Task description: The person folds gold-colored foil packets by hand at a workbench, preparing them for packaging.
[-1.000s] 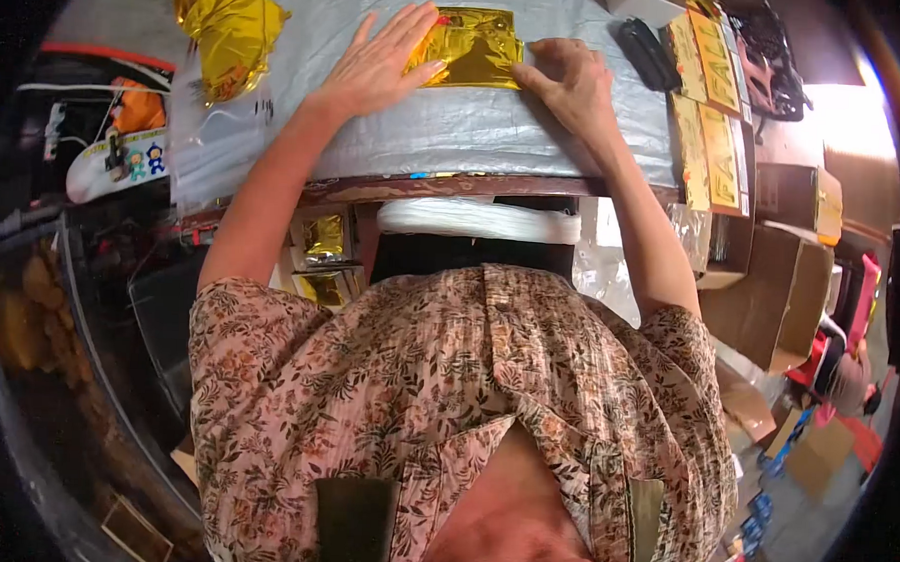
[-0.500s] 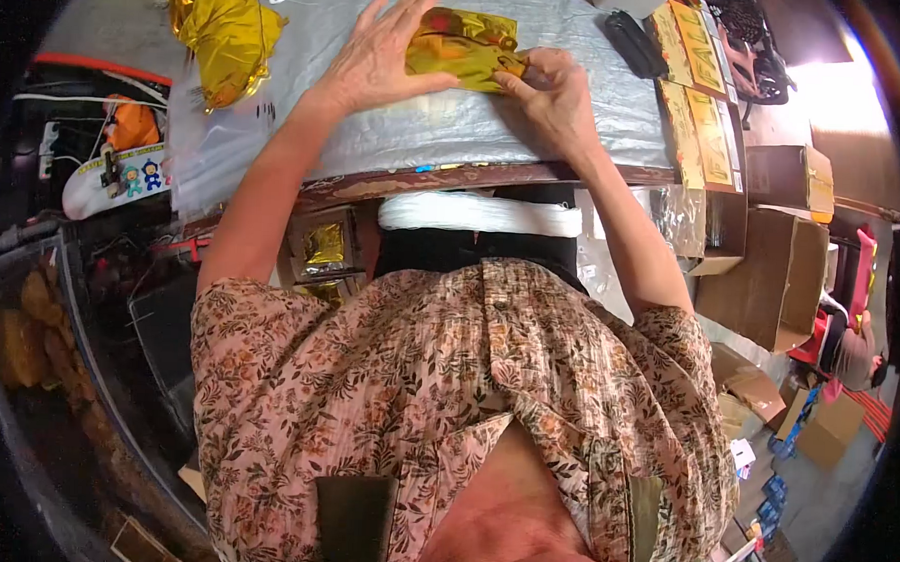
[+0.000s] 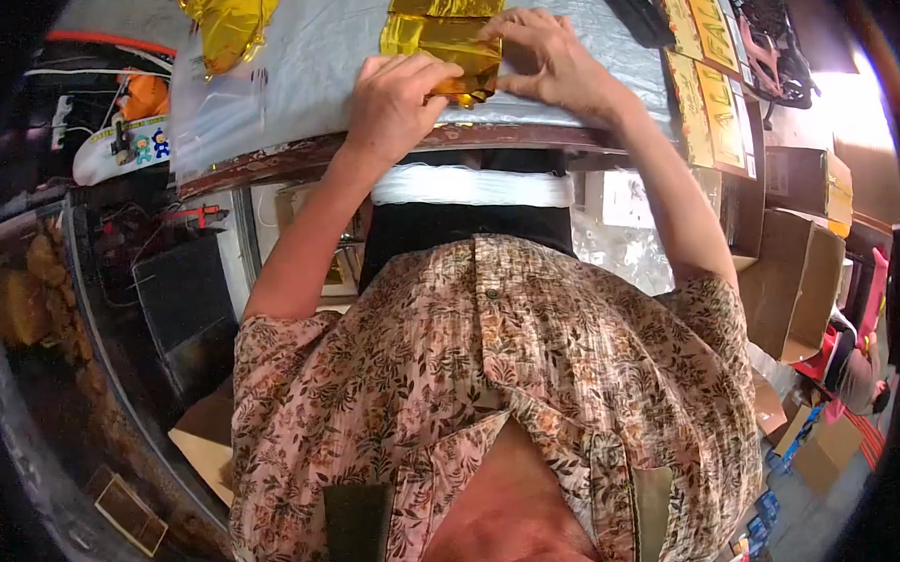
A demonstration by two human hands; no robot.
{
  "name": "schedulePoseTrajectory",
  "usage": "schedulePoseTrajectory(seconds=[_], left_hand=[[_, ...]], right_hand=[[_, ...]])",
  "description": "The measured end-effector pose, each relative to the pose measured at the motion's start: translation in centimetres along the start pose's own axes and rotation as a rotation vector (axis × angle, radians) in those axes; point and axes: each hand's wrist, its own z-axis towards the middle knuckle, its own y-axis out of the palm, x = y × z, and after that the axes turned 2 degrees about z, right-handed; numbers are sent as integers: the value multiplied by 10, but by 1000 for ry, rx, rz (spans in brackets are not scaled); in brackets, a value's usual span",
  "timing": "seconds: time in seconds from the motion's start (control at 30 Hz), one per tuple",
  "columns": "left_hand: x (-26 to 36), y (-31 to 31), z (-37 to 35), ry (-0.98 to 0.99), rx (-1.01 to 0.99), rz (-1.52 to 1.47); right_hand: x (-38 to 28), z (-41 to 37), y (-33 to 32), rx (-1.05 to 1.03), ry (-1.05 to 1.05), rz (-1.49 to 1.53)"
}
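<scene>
A shiny gold foil sheet (image 3: 445, 31) lies on the silver-covered table, with crease lines across it and a crumpled lower edge. My left hand (image 3: 397, 99) is closed at its lower left corner, fingers over the foil and thumb beneath the near edge. On the right side, my right hand (image 3: 555, 65) touches the foil with its fingertips, thumb and fingers apart. The thumb points at the lower right corner. The sheet's top runs out of view.
A crumpled gold foil bundle (image 3: 231, 26) lies at the table's left. Yellow printed boxes (image 3: 709, 102) and a black case (image 3: 638, 15) are at the right. A white strand bundle (image 3: 471, 187) lies across my lap. Cardboard boxes (image 3: 782, 273) stand on the right.
The foil, folded smaller and held between both hands before, now lies longer up the table. My left hand came down to its near edge; my right hand moved up slightly. The view shifted.
</scene>
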Motion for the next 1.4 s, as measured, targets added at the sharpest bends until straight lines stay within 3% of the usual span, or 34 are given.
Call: schedulePoseTrajectory(seconds=[0.33,0.43,0.5,0.73,0.93,1.03,1.1,1.13,1.2,1.4], left_hand=[[8,0,3,-71,33,-19],[9,1,7,-222,48,-69],[7,0,11,-449,-47,-212],[-7,5,15,-499,-52,-261],[-3,-2,24,-476,4,-285],[5,-15,34,-569,-125,-193],[7,-19,38,-744,-347,-179],[3,-14,34,-746,-347,-182],[-6,-1,26,-578,-145,-189],[-12,7,26,-600,-199,-208]], right_hand=[[15,4,-6,-222,41,40],[20,2,2,-94,-18,3],[20,3,4,-25,-31,14],[8,5,8,32,68,32],[3,14,3,-81,146,-24],[3,17,3,-117,160,-40],[4,17,4,-114,151,-49],[3,17,3,-117,151,-50],[0,17,1,-130,190,-24],[3,16,16,-43,231,-46]])
